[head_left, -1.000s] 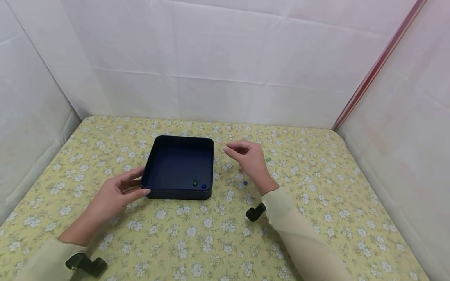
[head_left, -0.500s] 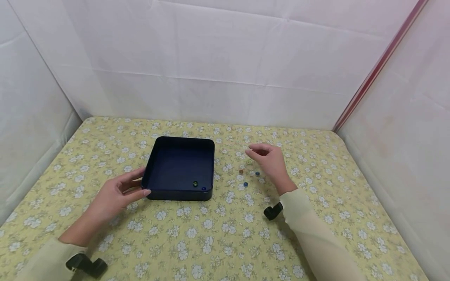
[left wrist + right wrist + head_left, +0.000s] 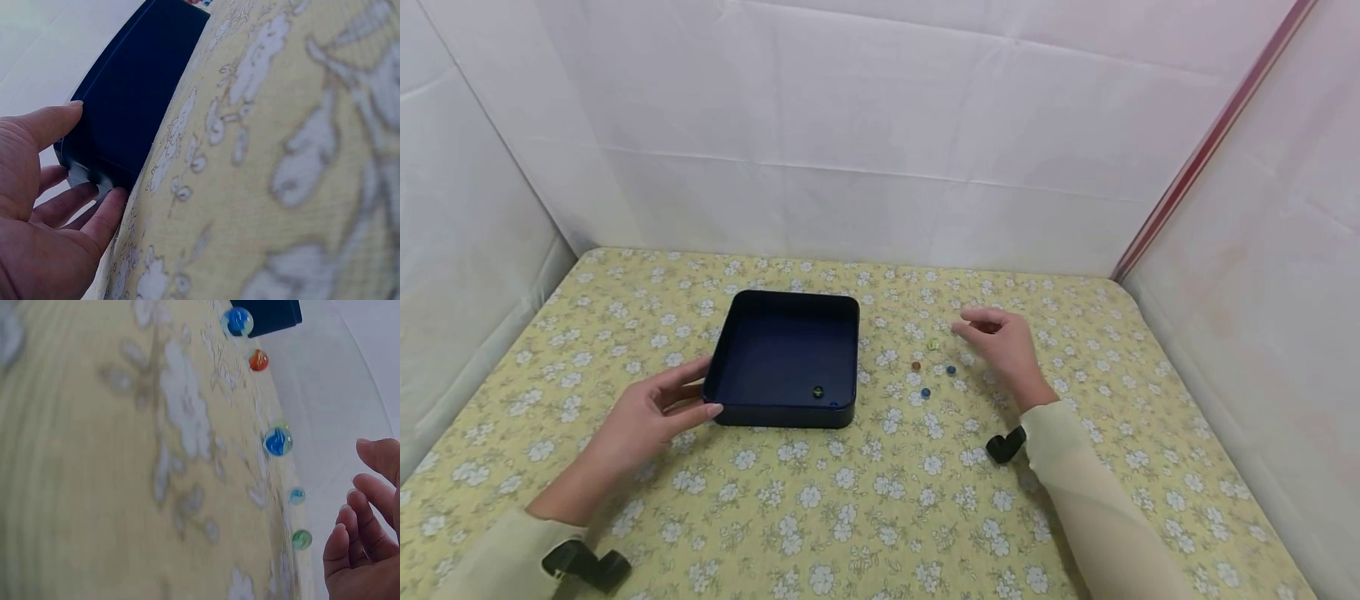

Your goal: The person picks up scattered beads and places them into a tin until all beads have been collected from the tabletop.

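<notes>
My left hand [image 3: 647, 412] holds the near left corner of a dark blue square tray [image 3: 782, 417], thumb along the front and fingers at the left side. Inside the tray lie a greenish marble [image 3: 818, 392] and a blue marble [image 3: 833, 405], the latter mostly behind the front rim. Over the cloth to the right hovers my right hand [image 3: 1003, 346], thumb and fingers loosely bent, nothing between them. To its left rest an orange marble [image 3: 916, 366], two blue marbles [image 3: 951, 369] and a pale yellow-green marble [image 3: 933, 343]. The right wrist view adds a green marble [image 3: 302, 539] and a light blue marble [image 3: 297, 495] near the fingers.
Yellow flowered cloth [image 3: 850, 508] covers the table. White sheeting [image 3: 865, 133] rises behind it and along both sides, with a red strip [image 3: 1210, 142] in the back right corner.
My right hand has moved right, from beside the tray to past the loose marbles, and the orange, second blue and yellow-green marbles show more plainly. My left hand and the tray stay put.
</notes>
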`<state>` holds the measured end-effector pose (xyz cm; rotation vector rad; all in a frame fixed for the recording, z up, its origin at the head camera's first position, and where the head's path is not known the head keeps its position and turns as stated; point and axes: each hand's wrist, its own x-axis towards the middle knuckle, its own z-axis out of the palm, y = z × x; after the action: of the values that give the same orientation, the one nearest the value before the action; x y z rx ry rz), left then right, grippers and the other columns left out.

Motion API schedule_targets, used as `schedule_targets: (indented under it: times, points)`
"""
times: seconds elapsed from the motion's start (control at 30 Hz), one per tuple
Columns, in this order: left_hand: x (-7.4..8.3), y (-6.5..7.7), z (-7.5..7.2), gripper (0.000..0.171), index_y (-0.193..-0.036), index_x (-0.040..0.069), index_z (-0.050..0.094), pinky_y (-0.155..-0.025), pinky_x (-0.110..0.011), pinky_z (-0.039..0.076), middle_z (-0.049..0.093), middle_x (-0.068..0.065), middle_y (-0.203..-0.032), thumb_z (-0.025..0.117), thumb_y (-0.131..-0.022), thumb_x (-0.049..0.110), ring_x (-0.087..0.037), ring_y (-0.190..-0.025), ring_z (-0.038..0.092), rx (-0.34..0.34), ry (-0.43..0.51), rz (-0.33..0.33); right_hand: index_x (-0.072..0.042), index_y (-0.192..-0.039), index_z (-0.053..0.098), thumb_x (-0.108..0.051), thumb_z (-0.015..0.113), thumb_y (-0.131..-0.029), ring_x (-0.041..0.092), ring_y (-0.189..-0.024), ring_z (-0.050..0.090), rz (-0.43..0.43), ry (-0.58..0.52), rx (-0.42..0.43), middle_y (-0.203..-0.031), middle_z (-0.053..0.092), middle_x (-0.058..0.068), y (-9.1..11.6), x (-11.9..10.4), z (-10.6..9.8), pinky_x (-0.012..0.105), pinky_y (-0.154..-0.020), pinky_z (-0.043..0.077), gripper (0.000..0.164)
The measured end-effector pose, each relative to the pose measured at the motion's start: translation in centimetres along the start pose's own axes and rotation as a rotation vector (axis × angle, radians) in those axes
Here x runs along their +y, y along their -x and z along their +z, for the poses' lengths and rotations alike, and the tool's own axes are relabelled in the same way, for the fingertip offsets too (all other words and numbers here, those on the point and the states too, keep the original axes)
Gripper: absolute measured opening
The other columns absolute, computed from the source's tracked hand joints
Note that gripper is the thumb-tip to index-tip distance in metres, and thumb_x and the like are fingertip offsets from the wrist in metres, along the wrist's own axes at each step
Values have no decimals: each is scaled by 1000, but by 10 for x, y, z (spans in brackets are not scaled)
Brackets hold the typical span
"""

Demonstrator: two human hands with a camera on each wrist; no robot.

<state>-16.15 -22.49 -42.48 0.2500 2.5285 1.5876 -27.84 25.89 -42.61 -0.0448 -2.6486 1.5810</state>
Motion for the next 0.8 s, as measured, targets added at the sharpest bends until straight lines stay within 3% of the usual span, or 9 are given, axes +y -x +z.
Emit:
schedule_targets:
  times: [0.37,0.8]
  points:
    - [-2,-1,0,74,-161,21,37,-86,-15,55,43,-16,-161,72,-98,35,20,-112,52,8,-7,8,-14,-128,73,-40,77,-93,22,-106,61,65,97,-21,-128,67,6,1,6,-18,30,-80,55,44]
    - [-2,0,-1,74,-161,21,37,-86,-15,55,43,-16,-161,72,-98,35,20,-112,52,4,-8,8,-13,-124,75,-38,76,-94,28,-107,63,76,248,-63,-127,70,12,-4,11,-28,35,-81,54,39]
